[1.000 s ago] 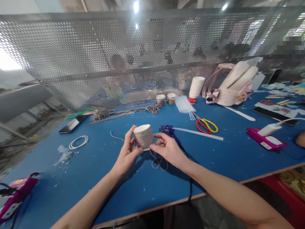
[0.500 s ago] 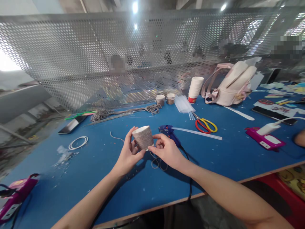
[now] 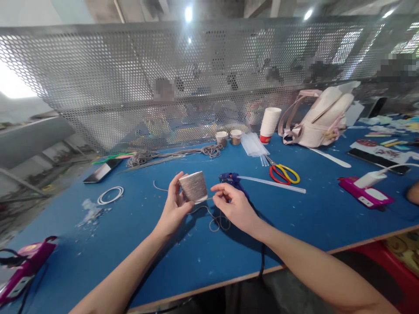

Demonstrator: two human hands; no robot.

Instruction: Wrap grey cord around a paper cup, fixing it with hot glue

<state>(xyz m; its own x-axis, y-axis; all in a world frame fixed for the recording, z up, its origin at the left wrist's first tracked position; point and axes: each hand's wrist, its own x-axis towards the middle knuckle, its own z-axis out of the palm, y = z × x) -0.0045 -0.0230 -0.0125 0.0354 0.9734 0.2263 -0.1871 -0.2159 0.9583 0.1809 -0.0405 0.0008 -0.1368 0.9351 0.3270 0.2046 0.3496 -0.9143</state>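
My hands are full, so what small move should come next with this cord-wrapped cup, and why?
Probably draw the gray cord in your right hand snug along the pale bare strip at the bottom of the cord-wrapped cup. Your left hand steadies the tilted cup, a short span runs from near that strip to your right hand, and cord covers most of the side above.

No lettering, number, brand or sign can be read.

The left hand (image 3: 173,211) holds a string-wrapped cup (image 3: 194,187). The right hand (image 3: 238,210) pinches the string (image 3: 210,199). Two small cups (image 3: 236,138) stand near the far edge of the counter (image 3: 98,261).
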